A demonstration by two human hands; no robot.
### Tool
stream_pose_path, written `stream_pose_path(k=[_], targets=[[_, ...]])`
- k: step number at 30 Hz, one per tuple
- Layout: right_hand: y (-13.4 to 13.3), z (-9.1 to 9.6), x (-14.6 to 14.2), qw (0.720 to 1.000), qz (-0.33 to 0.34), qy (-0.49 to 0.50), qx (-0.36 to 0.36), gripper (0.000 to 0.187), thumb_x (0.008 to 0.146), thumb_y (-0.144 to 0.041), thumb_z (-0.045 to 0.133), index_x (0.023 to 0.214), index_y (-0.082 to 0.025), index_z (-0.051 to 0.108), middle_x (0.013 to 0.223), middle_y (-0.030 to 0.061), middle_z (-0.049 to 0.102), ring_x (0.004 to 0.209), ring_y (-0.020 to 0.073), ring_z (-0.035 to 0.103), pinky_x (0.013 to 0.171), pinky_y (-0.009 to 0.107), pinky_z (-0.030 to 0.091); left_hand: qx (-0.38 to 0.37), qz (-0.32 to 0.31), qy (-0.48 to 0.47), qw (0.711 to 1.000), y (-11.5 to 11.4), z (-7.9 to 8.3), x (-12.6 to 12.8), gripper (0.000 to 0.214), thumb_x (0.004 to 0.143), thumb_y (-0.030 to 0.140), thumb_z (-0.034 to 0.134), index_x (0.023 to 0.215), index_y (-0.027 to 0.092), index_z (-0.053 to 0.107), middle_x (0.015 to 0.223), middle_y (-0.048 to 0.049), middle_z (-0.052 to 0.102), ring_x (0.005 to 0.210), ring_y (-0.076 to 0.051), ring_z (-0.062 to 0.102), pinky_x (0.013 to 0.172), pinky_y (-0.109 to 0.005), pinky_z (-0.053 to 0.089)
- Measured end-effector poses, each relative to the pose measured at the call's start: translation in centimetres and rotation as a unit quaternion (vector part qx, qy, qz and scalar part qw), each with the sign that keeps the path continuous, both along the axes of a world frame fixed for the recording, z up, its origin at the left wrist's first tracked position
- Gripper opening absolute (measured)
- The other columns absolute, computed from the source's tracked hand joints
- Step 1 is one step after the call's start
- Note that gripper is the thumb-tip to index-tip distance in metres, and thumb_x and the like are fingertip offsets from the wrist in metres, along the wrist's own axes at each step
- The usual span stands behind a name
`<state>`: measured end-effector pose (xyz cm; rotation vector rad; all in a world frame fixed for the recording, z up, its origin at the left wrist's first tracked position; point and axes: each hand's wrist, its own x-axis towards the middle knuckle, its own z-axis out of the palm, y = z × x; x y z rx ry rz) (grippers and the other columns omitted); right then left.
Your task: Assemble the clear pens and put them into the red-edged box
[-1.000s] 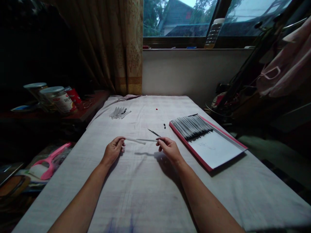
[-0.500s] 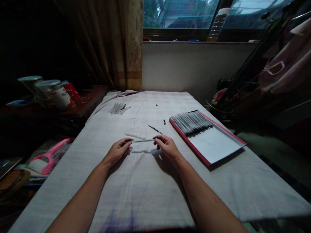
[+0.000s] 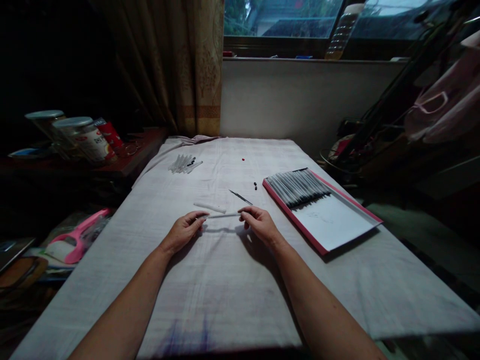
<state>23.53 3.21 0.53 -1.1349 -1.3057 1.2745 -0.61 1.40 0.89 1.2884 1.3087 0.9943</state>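
Between my two hands a clear pen (image 3: pixel 224 215) is held level, just above the white cloth. My left hand (image 3: pixel 186 229) pinches its left end, and my right hand (image 3: pixel 258 223) pinches the right end; the fingers hide both tips. Just beyond it lies a translucent pen cap or tube (image 3: pixel 209 207). A dark, thin pen refill (image 3: pixel 240 197) rests on the cloth past my right fingers. Two small black plugs (image 3: pixel 255 186) sit farther back, and a tiny red piece (image 3: pixel 243 159) lies beyond them.
At right stands a red-edged shallow box (image 3: pixel 296 218) with a row of several black-ended pens (image 3: pixel 298 187). A pile of translucent caps (image 3: pixel 183 164) lies at the back left. Jars (image 3: pixel 84 141) stand on a dark side table, above pink-handled scissors (image 3: pixel 77 242) or a similar item.
The view has shifted slightly, moving the scene a little within the frame. Both hands keep the same pinch on the pen, with hardly any movement.
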Motion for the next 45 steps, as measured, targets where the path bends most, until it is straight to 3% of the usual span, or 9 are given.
stream_pose_path(k=[9, 22, 27, 32, 35, 37, 40, 42, 45], targets=[[-0.2, 0.2, 0.2, 0.998, 0.028, 0.011, -0.057, 0.029, 0.068, -0.04, 0.068, 0.084, -0.016, 0.069, 0.069, 0.0013, 0.068, 0.049, 0.0076, 0.053, 0.042, 0.018, 0.036, 0.044, -0.037, 0.079, 0.995, -0.1, -0.2, 0.4, 0.04, 0.071, 0.049, 0.067, 0.095, 0.018, 0.075, 0.077, -0.0041, 0.071, 0.057, -0.012, 0.057, 0.054, -0.023, 0.045], [-0.5, -0.3, -0.6, 0.992, 0.042, 0.064, -0.098, 0.033, 0.067, -0.043, 0.074, 0.082, -0.015, 0.066, 0.065, 0.0014, 0.067, 0.044, 0.0076, 0.055, 0.036, 0.015, 0.03, -0.032, -0.039, -0.033, 0.998, -0.3, -0.2, 0.4, 0.047, 0.062, 0.054, 0.076, 0.088, 0.014, 0.071, 0.072, -0.0055, 0.069, 0.051, -0.012, 0.056, 0.048, -0.025, 0.046], [-0.7, 0.1, -1.0, 0.995, 0.013, 0.056, -0.087, 0.03, 0.068, -0.042, 0.072, 0.081, -0.016, 0.066, 0.066, 0.0017, 0.068, 0.049, 0.0091, 0.059, 0.038, 0.015, 0.034, -0.049, -0.03, -0.05, 0.997, -0.2, 0.0, 0.6, 0.052, 0.062, 0.056, 0.076, 0.092, 0.014, 0.069, 0.074, -0.0048, 0.067, 0.051, -0.011, 0.057, 0.041, -0.02, 0.036], [-0.7, 1.5, 0.3, 0.992, 0.1, -0.06, -0.054, 0.025, 0.066, -0.032, 0.071, 0.084, -0.015, 0.075, 0.066, 0.0023, 0.071, 0.049, 0.0095, 0.058, 0.047, 0.021, 0.044, -0.029, -0.043, -0.031, 0.998, 0.1, 0.3, 0.2, 0.059, 0.067, 0.058, 0.072, 0.108, 0.016, 0.066, 0.086, -0.008, 0.069, 0.061, -0.013, 0.063, 0.042, -0.018, 0.036], [0.7, 3.1, 3.2, 0.993, 0.004, -0.118, 0.027, 0.028, 0.069, -0.033, 0.069, 0.088, -0.015, 0.077, 0.07, 0.0049, 0.073, 0.053, 0.0128, 0.061, 0.055, 0.026, 0.049, -0.01, -0.022, -0.054, 0.998, 0.2, 0.5, 0.0, 0.074, 0.066, 0.061, 0.073, 0.125, 0.019, 0.057, 0.107, -0.0116, 0.067, 0.074, -0.018, 0.066, 0.044, -0.02, 0.041], [2.3, 4.4, 6.4, 0.973, -0.133, -0.163, 0.092, 0.033, 0.073, -0.038, 0.066, 0.094, -0.015, 0.077, 0.081, 0.0083, 0.076, 0.063, 0.0172, 0.065, 0.063, 0.03, 0.052, -0.007, -0.009, -0.061, 0.998, 0.2, 0.6, 0.0, 0.078, 0.065, 0.062, 0.073, 0.127, 0.021, 0.054, 0.114, -0.0124, 0.063, 0.08, -0.019, 0.066, 0.045, -0.02, 0.043], [4.9, 5.8, 11.5, 0.887, -0.343, -0.291, 0.1, 0.033, 0.077, -0.034, 0.061, 0.097, -0.015, 0.078, 0.095, 0.0125, 0.076, 0.087, 0.0256, 0.069, 0.076, 0.034, 0.051, -0.017, 0.002, -0.055, 0.998, 0.2, 0.6, 0.2, 0.075, 0.063, 0.063, 0.074, 0.121, 0.018, 0.058, 0.107, -0.0106, 0.063, 0.076, -0.017, 0.065, 0.045, -0.019, 0.042], [6.3, 6.0, 14.1, 0.83, -0.4, -0.388, 0.034, 0.034, 0.079, -0.035, 0.059, 0.101, -0.017, 0.078, 0.098, 0.0139, 0.076, 0.092, 0.029, 0.068, 0.077, 0.035, 0.049, -0.022, 0.009, -0.053, 0.998, 0.2, 0.6, 0.4, 0.072, 0.061, 0.063, 0.075, 0.114, 0.016, 0.061, 0.1, -0.0089, 0.064, 0.072, -0.015, 0.063, 0.045, -0.019, 0.042], [7.3, 5.3, 15.8, 0.783, -0.396, -0.479, -0.042, 0.033, 0.082, -0.034, 0.055, 0.102, -0.022, 0.078, 0.102, 0.0117, 0.075, 0.092, 0.0281, 0.069, 0.073, 0.033, 0.049, -0.026, 0.017, -0.055, 0.998, 0.2, 0.5, 0.6, 0.07, 0.058, 0.062, 0.077, 0.108, 0.015, 0.064, 0.093, -0.007, 0.065, 0.067, -0.014, 0.061, 0.044, -0.019, 0.04]])
